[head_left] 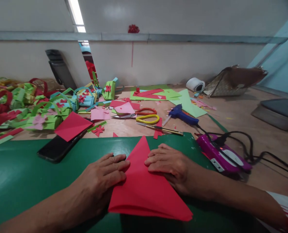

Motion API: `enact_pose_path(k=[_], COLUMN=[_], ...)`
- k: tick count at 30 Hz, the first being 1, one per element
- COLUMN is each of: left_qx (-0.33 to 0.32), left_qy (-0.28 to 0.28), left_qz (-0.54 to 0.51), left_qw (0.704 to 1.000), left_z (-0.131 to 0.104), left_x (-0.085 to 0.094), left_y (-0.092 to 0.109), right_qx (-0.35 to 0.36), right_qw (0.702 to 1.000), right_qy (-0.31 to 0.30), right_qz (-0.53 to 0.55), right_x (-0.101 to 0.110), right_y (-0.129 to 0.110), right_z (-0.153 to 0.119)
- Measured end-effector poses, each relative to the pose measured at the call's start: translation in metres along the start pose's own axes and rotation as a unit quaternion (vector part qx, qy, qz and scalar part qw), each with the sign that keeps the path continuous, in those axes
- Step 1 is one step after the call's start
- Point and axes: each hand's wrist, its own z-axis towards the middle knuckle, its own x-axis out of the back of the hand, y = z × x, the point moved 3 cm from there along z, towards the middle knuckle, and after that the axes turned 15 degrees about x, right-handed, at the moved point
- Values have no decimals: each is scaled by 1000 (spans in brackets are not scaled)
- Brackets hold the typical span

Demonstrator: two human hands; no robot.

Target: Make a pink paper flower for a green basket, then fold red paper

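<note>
A folded red paper (146,191) lies on the green mat (13,171), its narrow point away from me and its wide layered edge near me. My left hand (102,178) rests on its left edge, fingers stretched out and thumb hidden. On the right edge of the paper lies my right hand (173,165), its fingers flat and slightly bent near the upper part. Neither hand is wrapped round anything. Beyond the left hand, a red paper square (72,126) partly covers a black phone (53,149).
Scissors (147,119), a cutter knife (168,128) and a blue glue gun (182,115) lie behind the mat. A purple power strip (221,155) with black cables is at the right. Green paper baskets (47,119) crowd the left; a brown bag (233,81) stands back right.
</note>
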Motion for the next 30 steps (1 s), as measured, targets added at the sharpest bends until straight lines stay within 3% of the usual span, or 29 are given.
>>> enact_pose_path(k=[5, 10, 19, 30], left_qx=[33, 126, 195, 176], left_qy=[49, -9, -10, 35], left_qz=[-33, -80, -90, -37], left_qw=[998, 989, 976, 983], left_z=[2, 15, 19, 21], left_x=[2, 14, 14, 15], left_y=[0, 5, 1, 5], right_qx=[-106, -217, -242, -295], right_qw=[994, 973, 968, 954], right_qy=[-23, 10, 21, -14], right_qz=[30, 76, 60, -60], right_x=[0, -3, -5, -12], right_y=[-3, 6, 13, 19], right_z=[7, 16, 20, 23])
